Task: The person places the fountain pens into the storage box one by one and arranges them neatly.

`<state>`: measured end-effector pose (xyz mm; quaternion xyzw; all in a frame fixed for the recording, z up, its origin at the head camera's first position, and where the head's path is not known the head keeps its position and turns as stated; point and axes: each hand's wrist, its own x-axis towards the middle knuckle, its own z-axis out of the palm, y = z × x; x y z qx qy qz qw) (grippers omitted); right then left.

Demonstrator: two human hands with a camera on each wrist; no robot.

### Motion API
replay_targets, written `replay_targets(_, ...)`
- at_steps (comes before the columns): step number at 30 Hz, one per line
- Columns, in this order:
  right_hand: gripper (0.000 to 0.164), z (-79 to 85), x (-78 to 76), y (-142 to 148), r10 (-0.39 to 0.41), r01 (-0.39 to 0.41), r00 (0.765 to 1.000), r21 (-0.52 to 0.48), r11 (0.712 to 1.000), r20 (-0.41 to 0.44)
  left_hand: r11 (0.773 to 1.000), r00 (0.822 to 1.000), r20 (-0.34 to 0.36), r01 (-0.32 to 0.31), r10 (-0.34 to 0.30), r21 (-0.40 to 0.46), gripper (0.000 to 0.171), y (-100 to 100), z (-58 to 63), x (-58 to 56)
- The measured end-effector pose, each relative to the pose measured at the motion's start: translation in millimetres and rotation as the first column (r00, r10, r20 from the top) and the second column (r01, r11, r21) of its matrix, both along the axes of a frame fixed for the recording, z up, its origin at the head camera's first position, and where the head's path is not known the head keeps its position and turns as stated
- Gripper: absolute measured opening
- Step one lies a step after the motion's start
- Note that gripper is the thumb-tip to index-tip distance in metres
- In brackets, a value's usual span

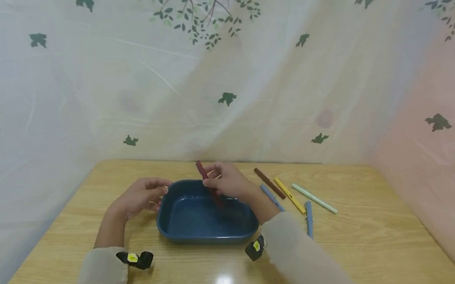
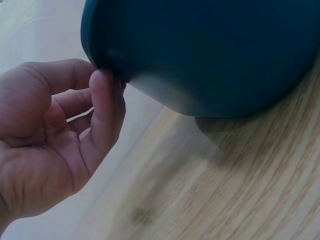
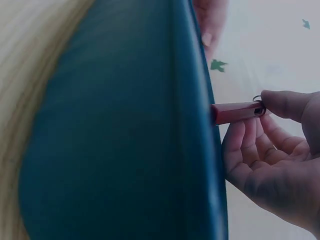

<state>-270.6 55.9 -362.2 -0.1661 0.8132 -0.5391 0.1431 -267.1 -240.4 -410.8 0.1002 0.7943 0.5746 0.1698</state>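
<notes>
A dark blue rectangular dish [image 1: 209, 240] stands on the wooden table, its inside facing up. My left hand [image 1: 142, 197] is at its left end; in the left wrist view, the bent fingers [image 2: 104, 107] and thumb meet the dish's edge. Over the back of the dish, my right hand [image 1: 231, 181] pinches a dark red pen [image 1: 200, 168] between thumb and fingers. The pen slants, its lower end down inside the dish. In the right wrist view, a clip shows on the red pen [image 3: 237, 113], and the dish wall [image 3: 110, 130] hides its lower part.
Right of the dish lie a brown pen [image 1: 269, 184], a yellow pen [image 1: 290, 195], a pale green pen [image 1: 314, 198] and two blue pens, one [image 1: 309, 219] nearer the front. The right forearm partly covers the other blue pen [image 1: 272, 196]. A printed curtain [image 1: 193, 118] hangs behind the table.
</notes>
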Motion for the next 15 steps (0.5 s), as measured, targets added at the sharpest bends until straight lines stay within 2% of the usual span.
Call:
replay_targets(11,0.024,-17.9,6.3,-27,0.012,-0.001,0.993,-0.092,0.996,0.118,1.000,1.000,0.010,-0.006,0.006,0.005,0.041,1,1.7,0.8)
replay_targets(15,0.023,-26.1,8.4,-37,0.009,0.010,0.987,-0.117,0.993,0.163,1.000,1.000,0.012,0.010,-0.010,0.013,0.043,-1,1.0,0.1)
